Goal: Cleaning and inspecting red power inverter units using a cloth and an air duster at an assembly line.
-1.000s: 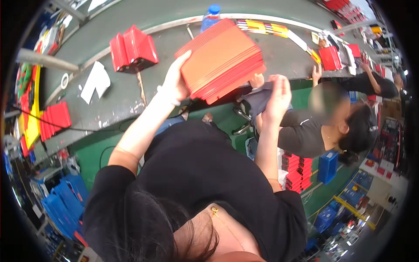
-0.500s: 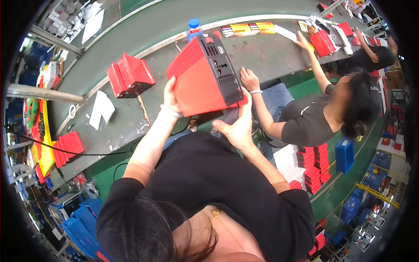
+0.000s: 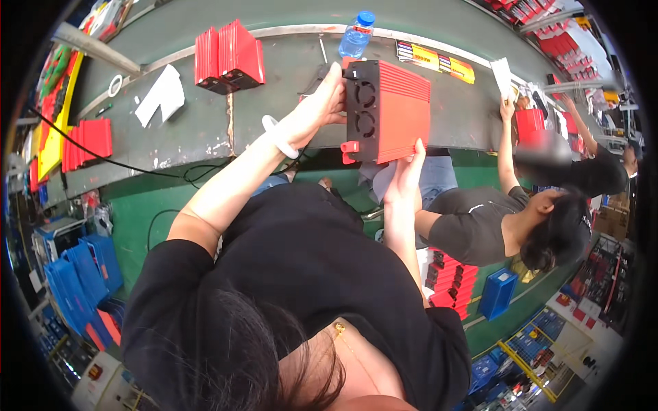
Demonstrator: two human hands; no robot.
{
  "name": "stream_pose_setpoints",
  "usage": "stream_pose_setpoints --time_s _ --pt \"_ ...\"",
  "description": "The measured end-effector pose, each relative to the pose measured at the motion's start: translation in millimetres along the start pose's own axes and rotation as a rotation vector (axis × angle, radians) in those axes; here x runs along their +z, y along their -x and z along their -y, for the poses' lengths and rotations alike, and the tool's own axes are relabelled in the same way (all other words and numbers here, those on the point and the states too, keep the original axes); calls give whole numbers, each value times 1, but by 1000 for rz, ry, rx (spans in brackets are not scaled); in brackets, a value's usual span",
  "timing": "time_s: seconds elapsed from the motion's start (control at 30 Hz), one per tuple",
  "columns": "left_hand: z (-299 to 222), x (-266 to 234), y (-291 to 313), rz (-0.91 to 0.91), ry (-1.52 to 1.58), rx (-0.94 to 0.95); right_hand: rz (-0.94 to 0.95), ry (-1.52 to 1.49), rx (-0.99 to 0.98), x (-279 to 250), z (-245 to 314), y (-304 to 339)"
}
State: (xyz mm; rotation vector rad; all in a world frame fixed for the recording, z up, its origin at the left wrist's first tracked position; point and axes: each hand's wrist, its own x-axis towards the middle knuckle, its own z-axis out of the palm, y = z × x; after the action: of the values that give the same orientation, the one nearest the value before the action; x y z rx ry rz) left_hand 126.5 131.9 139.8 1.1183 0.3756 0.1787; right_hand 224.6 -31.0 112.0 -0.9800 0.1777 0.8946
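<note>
A red power inverter point(image 3: 396, 113) with ribbed sides is raised in front of me, over the near edge of the workbench. Its black end panel point(image 3: 363, 113) with two round fans faces left, and red terminal caps sit at that panel's corners. My right hand point(image 3: 409, 171) grips the inverter's lower right corner, its thumb on the red case. At the fan end, my left hand point(image 3: 325, 103) lies against or just beside the panel's left edge, fingers apart and partly stretched upward. Whether its fingertips touch the panel is hard to tell.
Two red inverter cases point(image 3: 236, 55) stand on the bench point(image 3: 295, 68), left of a blue-capped bottle point(image 3: 356, 38). White paper point(image 3: 161, 96) and a black cable point(image 3: 137, 168) lie further left. Yellow labels point(image 3: 435, 61) lie at right. A co-worker point(image 3: 473, 219) sits close on my right.
The inverter has turned: its socket end no longer shows, and the fan end now faces left. My left hand has shifted from its red side to the fan end. The view has swung too.
</note>
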Motion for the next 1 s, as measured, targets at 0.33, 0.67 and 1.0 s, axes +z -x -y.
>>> stream_pose_setpoints --time_s 0.33,0.67,1.0 --pt "3 0 1 -26 -18 -28 40 156 -189 -18 -13 -25" --pt "29 -14 -19 -87 17 -118 -14 310 -213 -42 -9 -60" --pt "81 -59 34 -516 31 -274 -257 -12 -54 -107 -4 -189"
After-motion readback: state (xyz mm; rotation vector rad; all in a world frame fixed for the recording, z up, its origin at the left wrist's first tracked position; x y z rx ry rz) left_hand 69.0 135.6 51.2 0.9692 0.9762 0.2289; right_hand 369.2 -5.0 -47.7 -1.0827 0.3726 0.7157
